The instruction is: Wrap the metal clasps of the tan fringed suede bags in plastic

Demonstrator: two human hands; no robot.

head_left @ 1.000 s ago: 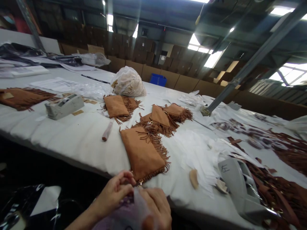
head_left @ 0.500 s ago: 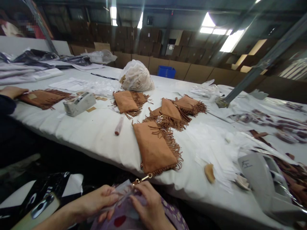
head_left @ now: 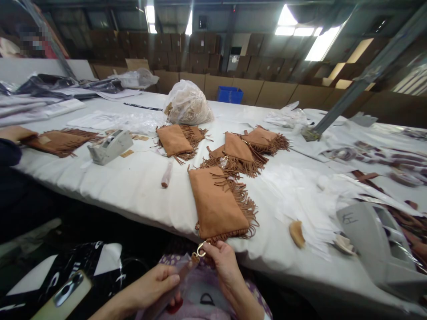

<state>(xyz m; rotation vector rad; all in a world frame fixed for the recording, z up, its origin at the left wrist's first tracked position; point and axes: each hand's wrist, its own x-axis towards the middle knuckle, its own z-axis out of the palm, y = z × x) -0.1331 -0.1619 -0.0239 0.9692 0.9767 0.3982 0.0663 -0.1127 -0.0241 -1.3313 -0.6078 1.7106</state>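
My left hand point(head_left: 155, 286) is closed around a clear plastic sleeve point(head_left: 183, 271) with a brown strap inside, low in front of the table edge. At the sleeve's upper end a gold clasp point(head_left: 200, 250) sticks out, pinched by the fingertips of my right hand point(head_left: 227, 266). Just beyond lies a tan suede pouch point(head_left: 216, 202) with brown fringe, flat at the table's front edge. Whether the clasp is joined to this pouch I cannot tell. Farther back lie several more fringed pouches point(head_left: 238, 146) and a small wrapped brown piece point(head_left: 166, 174).
A grey tape dispenser point(head_left: 111, 146) stands left, a larger one point(head_left: 370, 249) right. A stuffed plastic bag point(head_left: 188, 102) sits farther back on the white table point(head_left: 140, 186). At far left a co-worker's hand point(head_left: 16, 132) touches a pouch. A metal post point(head_left: 360, 89) rises at right.
My right hand has moved right, its fingers now on the gold clasp. The left hand has shifted slightly right with the sleeve, and the brown strap inside it shows more.
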